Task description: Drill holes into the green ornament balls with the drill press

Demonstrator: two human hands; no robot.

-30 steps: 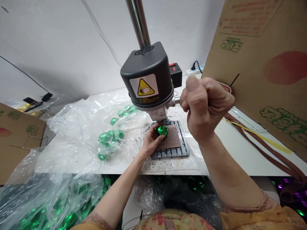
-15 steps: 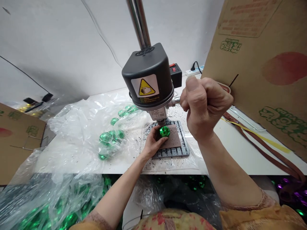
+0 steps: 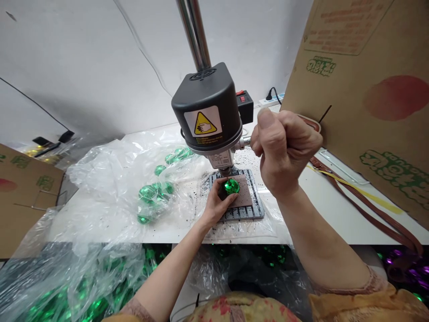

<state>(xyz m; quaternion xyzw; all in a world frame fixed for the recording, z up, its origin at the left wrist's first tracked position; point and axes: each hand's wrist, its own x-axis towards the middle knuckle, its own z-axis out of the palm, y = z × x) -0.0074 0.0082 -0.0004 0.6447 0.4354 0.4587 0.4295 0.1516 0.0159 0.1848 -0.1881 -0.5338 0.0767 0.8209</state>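
A small green mirror ball (image 3: 231, 186) is pinched between the thumb and fingers of my left hand (image 3: 215, 205). It sits just under the chuck of a black-headed drill press (image 3: 205, 105), over the pale board (image 3: 246, 192) on the machine's slotted base (image 3: 257, 212). Whether the bit touches the ball is hidden. My right hand (image 3: 283, 150) makes a fist to the right of the head. It grips the drill press lever (image 3: 246, 141), whose metal rod shows between the head and my fingers.
More green mirror balls (image 3: 150, 194) lie on clear plastic sheeting (image 3: 97, 165) to the left. Dark crumbs are scattered around the base. A cardboard box (image 3: 365, 89) stands close on the right, another (image 3: 27, 192) at far left. Bagged green balls (image 3: 87, 290) fill the space below the table edge.
My left hand has shifted the mirror ball slightly right and towards me, and the ball looks turned. My right hand has stayed almost in place on the lever.
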